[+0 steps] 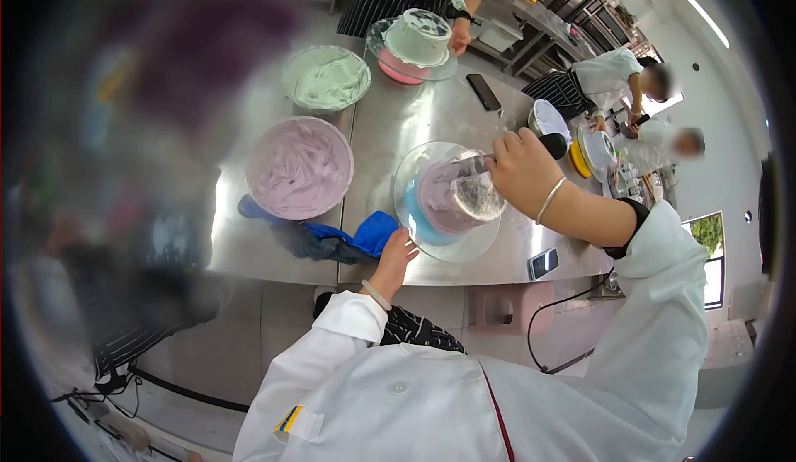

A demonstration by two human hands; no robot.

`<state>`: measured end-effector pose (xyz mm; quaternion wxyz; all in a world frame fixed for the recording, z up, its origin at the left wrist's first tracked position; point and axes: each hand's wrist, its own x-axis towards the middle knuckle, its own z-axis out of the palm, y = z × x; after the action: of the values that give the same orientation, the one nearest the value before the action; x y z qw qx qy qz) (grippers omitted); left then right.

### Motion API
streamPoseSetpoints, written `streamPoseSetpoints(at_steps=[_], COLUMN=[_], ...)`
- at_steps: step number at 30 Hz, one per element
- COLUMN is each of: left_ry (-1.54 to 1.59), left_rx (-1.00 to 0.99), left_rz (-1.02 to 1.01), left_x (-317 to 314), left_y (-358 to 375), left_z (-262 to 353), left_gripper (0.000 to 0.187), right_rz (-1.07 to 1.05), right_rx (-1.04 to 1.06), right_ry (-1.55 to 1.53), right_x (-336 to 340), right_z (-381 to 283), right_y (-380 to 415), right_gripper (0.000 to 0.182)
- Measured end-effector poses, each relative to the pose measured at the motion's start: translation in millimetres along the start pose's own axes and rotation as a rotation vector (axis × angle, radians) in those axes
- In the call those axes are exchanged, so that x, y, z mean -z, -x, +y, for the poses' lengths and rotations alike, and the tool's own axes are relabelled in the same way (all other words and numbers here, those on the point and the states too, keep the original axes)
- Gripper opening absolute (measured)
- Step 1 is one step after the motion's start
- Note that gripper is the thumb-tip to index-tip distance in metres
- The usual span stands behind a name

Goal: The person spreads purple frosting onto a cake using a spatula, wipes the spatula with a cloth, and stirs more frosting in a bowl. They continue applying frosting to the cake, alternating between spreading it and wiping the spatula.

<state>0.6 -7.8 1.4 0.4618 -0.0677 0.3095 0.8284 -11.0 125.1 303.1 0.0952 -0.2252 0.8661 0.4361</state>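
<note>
My right hand (524, 166) is closed round a spatula with a black handle (554, 145); its metal blade (471, 164) lies against a cake form (444, 193) partly coated in purple cream. The form's pale top (478, 197) shows bare patches. It stands on a glass turntable (464, 251) with a blue base (421, 217). At the turntable's near left edge is my left hand (400, 251), fingers apart, holding nothing. A bowl of purple cream (300, 168) sits to the left, with a blue cloth (375, 232) between it and my left hand.
Beyond the purple bowl is a bowl of green cream (327, 79). Across the metal table (456, 278), a person's hand (459, 36) is beside a green-coated form (417, 38). Two phones (483, 91) (543, 264) lie on the table. Other people work at the right.
</note>
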Motion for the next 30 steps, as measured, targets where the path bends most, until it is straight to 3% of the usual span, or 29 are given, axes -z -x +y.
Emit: streamPoseSetpoints(at_steps=[3,7,9,11,13,15,20,24,25,27,29,30], left_ry=[0.048,0.022,-0.001,0.009,0.02,0.071,0.056,0.069,0.063,0.089,0.093,0.103], left_rx=[0.016,0.025,0.02,0.02,0.021,0.037,0.045,0.041,0.048,0.054,0.057,0.058], left_rz=[0.055,0.059,-0.013,-0.018,-0.023,0.055,0.081,0.098,0.096,0.089,0.1,0.109], left_x=[-3,-2,0,-1,-2,-4,-10,-7,-7,-7,-7,-8], left_y=[1,1,0,0,1,0,2,-1,-1,-2,-2,-2], left_z=[1,-2,-2,0,3,4,11,8,8,10,12,11], left_gripper=[0.026,0.026,0.039,0.038,0.037,0.022,0.021,0.021,0.021,0.02,0.021,0.021], right_rz=[-0.115,-0.124,-0.146,-0.297,-0.318,-0.347,-0.14,-0.009,-0.014,-0.271,-0.272,-0.162], right_rx=[0.003,-0.024,-0.059,-0.035,-0.005,0.028,0.029,0.062,0.056,0.099,0.093,0.034], right_ry=[-0.06,-0.111,-0.127,-0.188,-0.206,-0.222,-0.078,-0.128,-0.134,-0.095,-0.159,-0.106], right_x=[19,13,-1,-12,-9,1,47,22,18,13,9,6], right_z=[10,12,12,11,11,15,19,2,1,1,8,10], right_y=[5,-9,-28,-43,-40,-32,-4,-27,-35,-48,-40,-35], right_gripper=[0.013,0.012,0.012,0.01,0.009,0.009,0.012,0.011,0.011,0.01,0.009,0.009])
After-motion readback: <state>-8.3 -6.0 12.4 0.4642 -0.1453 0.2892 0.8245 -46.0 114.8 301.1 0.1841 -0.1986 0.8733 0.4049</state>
